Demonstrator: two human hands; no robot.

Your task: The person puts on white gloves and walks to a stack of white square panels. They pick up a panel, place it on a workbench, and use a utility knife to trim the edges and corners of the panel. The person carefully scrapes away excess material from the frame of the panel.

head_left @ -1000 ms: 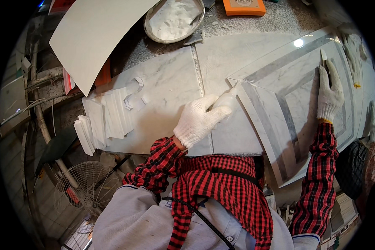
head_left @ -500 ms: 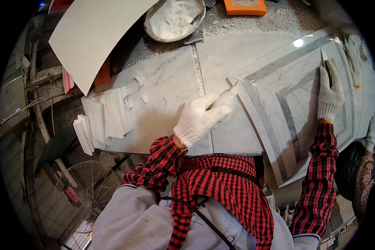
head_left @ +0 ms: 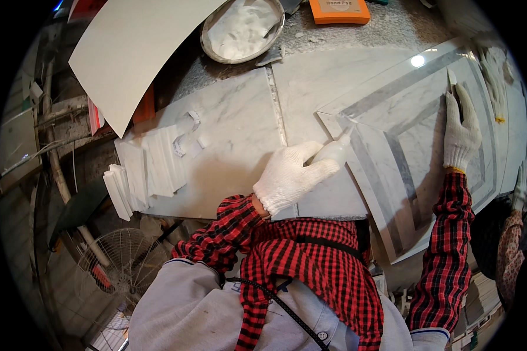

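My left hand (head_left: pixel 290 178), in a white knit glove, is closed around a translucent white squeeze bottle (head_left: pixel 334 154). The bottle tilts to the right, its nozzle over the left corner of a marble panel (head_left: pixel 427 120) with grey and white angular bands. Whether the nozzle tip touches the stone I cannot tell. On the right part of the panel lies my right hand (head_left: pixel 463 134), also gloved. A small pale pointed blade (head_left: pixel 451 78) sticks out past its fingertips, gripped by them; its handle is hidden.
White marble slabs (head_left: pixel 234 128) lie under the panel. Thin white strips (head_left: pixel 152 161) are stacked at left, near curved paper pieces (head_left: pixel 187 140). A bowl of white paste (head_left: pixel 243 32), an orange box (head_left: pixel 339 11) and a large pale sheet (head_left: pixel 134 47) sit at the back. A fan (head_left: pixel 123 263) stands lower left.
My left hand has moved the bottle a little to the right, so its nozzle has shifted from the panel's left corner further over the panel. The right hand stays about where it was.
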